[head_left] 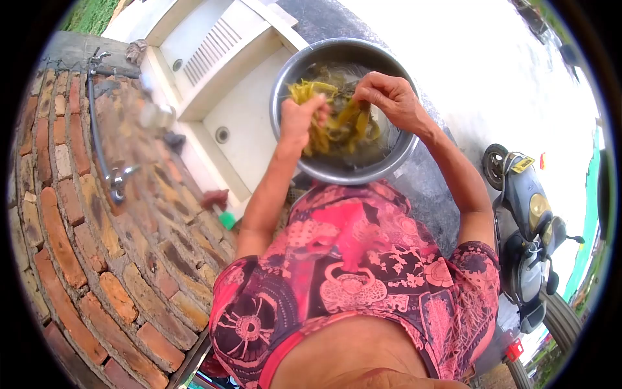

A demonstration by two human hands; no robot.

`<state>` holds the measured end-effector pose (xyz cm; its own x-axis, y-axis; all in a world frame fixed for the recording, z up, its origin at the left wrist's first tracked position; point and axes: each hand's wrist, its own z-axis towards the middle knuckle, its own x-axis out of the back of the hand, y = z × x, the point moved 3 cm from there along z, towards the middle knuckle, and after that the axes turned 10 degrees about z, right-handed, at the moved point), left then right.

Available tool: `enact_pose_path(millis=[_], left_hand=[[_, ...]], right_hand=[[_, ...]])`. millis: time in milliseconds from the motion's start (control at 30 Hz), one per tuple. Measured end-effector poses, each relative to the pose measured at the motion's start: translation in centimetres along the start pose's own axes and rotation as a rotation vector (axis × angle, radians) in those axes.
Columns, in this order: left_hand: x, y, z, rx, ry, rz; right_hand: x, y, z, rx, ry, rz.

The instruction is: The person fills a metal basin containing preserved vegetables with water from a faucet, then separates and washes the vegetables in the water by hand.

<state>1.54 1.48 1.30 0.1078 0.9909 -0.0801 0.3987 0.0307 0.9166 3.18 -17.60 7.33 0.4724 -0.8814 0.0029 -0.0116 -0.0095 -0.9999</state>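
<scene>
A round steel basin [396, 158] stands on the grey counter in front of me, with water and yellow-green leafy vegetables [345, 127] in it. My left hand [299, 120] is closed around a bunch of the wet leaves above the basin's left side. My right hand [387, 97] pinches other strands of the same leaves over the basin's upper right. The leaves hang between both hands and trail into the water.
A white double sink [228, 97] lies left of the basin. A brick wall [97, 246] with a metal tap [118, 181] and pipe curves along the left. A parked scooter [528, 220] stands at the right on pale pavement. A green object [227, 220] sits by the sink's edge.
</scene>
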Motion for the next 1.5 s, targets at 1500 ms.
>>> enact_pose_path(millis=[1500], left_hand=[[-2.4,1.6,-4.2,-0.417,-0.009,0.343]], right_hand=[[-3.5,1.1,-1.0,-0.132,0.263,-0.181]])
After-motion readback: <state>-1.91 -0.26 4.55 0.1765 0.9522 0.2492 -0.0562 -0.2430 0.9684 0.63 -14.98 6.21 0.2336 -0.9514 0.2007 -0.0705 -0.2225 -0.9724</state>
